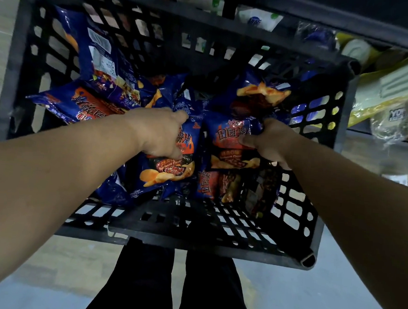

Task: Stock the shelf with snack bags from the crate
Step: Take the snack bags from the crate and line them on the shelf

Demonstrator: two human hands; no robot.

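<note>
Both hands down in crate (pixel 328 163). Left hand (pixel 159 133) grips one blue bag (pixel 170 169), right hand (pixel 270 142) pinches another bag (pixel 232 142). Bags look light, puffy, slick, crushable; likely best held by top seam, not squeezed

Blue BBQ snack bags (pixel 168 166) jumbled flat in black slotted crate (pixel 192 230).

- You see through one head camera, looking steeply down and forward, close above the crate (pixel 200 229).
- Your legs (pixel 177 285) fill the near edge; shelves (pixel 384 77) sit far right.
</note>
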